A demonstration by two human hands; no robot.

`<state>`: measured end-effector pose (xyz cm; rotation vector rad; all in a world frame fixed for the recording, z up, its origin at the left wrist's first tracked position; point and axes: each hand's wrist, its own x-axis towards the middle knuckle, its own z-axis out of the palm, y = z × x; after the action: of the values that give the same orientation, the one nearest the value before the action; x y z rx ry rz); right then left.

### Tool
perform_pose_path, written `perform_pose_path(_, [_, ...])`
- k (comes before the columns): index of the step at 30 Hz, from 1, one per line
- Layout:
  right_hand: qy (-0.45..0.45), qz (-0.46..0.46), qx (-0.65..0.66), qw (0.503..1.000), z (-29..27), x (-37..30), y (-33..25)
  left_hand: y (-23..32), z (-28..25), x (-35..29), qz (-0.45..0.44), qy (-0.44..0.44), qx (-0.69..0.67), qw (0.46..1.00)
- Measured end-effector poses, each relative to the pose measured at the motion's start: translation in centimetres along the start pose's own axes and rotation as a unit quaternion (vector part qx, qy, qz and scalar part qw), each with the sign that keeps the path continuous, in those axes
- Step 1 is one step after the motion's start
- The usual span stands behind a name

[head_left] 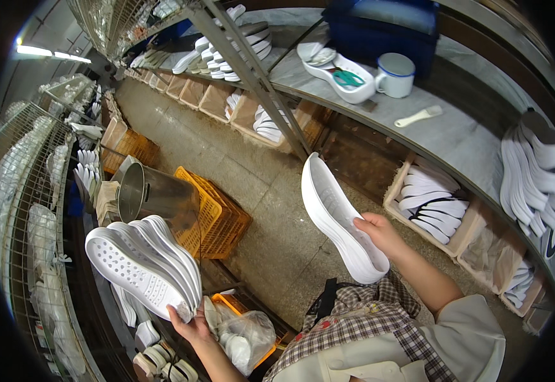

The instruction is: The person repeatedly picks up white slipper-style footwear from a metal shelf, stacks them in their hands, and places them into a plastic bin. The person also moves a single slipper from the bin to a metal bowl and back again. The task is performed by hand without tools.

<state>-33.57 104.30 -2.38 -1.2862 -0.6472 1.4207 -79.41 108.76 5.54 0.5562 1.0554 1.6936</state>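
A stack of several white shoe soles (138, 267) is gripped at its lower end by my left hand (194, 326), with the thumb over the edge. The front one shows rows of small holes on its face. My right hand (379, 233) is closed on the side of a single white shoe sole (328, 205), held tilted in front of my body. Its hollow inner side with a raised rim faces up, and the fingers beneath it are hidden. The two hands are well apart, the stack lying to the left and the lone sole near the middle.
A grey curved workbench (462, 149) carries a white mug (395, 75), a brush (418, 116), a sole with green-handled scissors (346, 78) and more soles. Bins of soles (433, 204) sit below. Orange crates (217, 216), a metal drum (166, 194) and a wire rack (26, 159) stand left.
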Motion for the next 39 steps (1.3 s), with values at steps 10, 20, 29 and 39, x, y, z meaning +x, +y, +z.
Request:
perform_pose_path(10, [0.030,-0.067,-0.094,0.993,11.1,17.5,0.1,5.5,-3.0,23.8,0.042,0.085,0.086,0.992])
perform_pose_path(20, [0.158,0.032,0.053,0.986,30.8,30.7,3.2,10.9,-7.6,66.2,0.195,0.069,0.477,0.854])
perform_pose_path(29, [0.200,0.069,0.050,0.976,39.9,34.7,1.7,1.5,-15.7,79.9,0.091,0.143,0.753,0.636])
perform_pose_path(39, [0.243,0.092,0.046,0.965,41.8,34.8,3.0,-1.1,-16.9,82.2,-0.090,0.072,0.836,0.536])
